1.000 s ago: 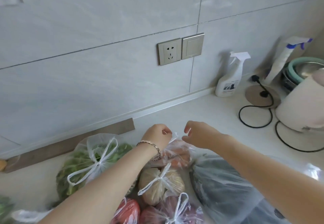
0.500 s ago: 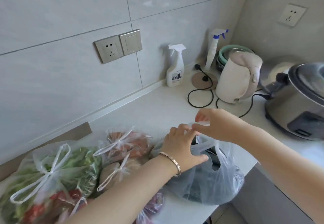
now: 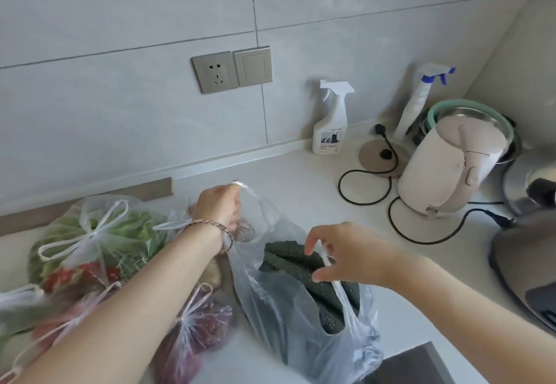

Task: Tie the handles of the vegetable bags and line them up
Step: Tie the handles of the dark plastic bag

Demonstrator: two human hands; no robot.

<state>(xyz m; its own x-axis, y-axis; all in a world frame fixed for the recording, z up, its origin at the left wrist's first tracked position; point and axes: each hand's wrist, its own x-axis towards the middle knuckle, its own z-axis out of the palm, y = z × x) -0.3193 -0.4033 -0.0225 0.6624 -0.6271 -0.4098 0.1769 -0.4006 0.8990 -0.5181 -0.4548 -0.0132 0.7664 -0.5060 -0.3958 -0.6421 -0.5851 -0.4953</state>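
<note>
A clear plastic bag of dark green cucumbers (image 3: 301, 308) stands open near the counter's front edge. My left hand (image 3: 221, 209) grips its far handle, pulled up and to the left. My right hand (image 3: 346, 254) pinches the near handle above the cucumbers. To the left lie bags with knotted handles: a bag of green leaves (image 3: 99, 233), a bag of red vegetables (image 3: 81, 278), a bag of purple-red produce (image 3: 198, 326) and another partly hidden behind my left wrist.
A white kettle (image 3: 451, 167) with black cords stands at the right, a rice cooker (image 3: 529, 248) beyond it. Two spray bottles (image 3: 331, 122) stand by the tiled wall. A wall socket (image 3: 216, 72) is above. The counter edge runs at lower right.
My hands left the small knotted bag and moved to the cucumber bag. Each now holds one of its handles, spread apart. The view swung right, then partly back.
</note>
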